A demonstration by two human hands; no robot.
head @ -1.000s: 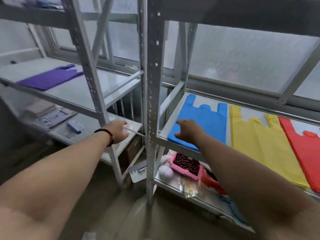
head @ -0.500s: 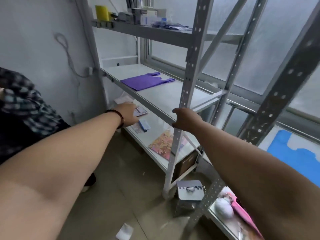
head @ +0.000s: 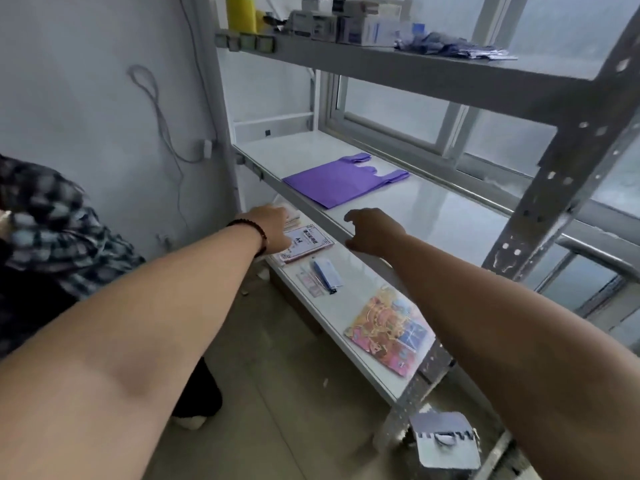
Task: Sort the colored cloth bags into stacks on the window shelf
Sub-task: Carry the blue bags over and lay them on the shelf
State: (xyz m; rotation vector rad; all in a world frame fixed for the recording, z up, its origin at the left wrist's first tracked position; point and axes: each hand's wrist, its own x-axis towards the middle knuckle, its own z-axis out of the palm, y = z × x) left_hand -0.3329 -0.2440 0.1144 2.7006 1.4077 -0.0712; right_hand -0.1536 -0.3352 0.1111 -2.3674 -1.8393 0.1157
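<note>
A purple cloth bag point(head: 341, 181) lies flat on the white window shelf point(head: 433, 216), handles toward the window. My right hand point(head: 375, 230) hovers at the shelf's front edge, a little in front of the bag, fingers loosely curled and holding nothing. My left hand point(head: 268, 226), with a dark bead bracelet on the wrist, reaches toward the lower shelf point(head: 353, 292), above a packet of paper point(head: 306, 242); its fingertips are hidden. No other coloured bags are in view.
The lower shelf holds small cards and a pen point(head: 323, 275) and a colourful pink sheet point(head: 391, 330). Boxes point(head: 349, 27) fill the top shelf. A perforated metal upright point(head: 554, 188) stands at right. A person in a plaid shirt point(head: 45, 220) is at left.
My view has swung left, away from the blue, yellow and red bags, to the rack with the purple bag. Both hands moved left with it, the left one lower over the paper packet.
</note>
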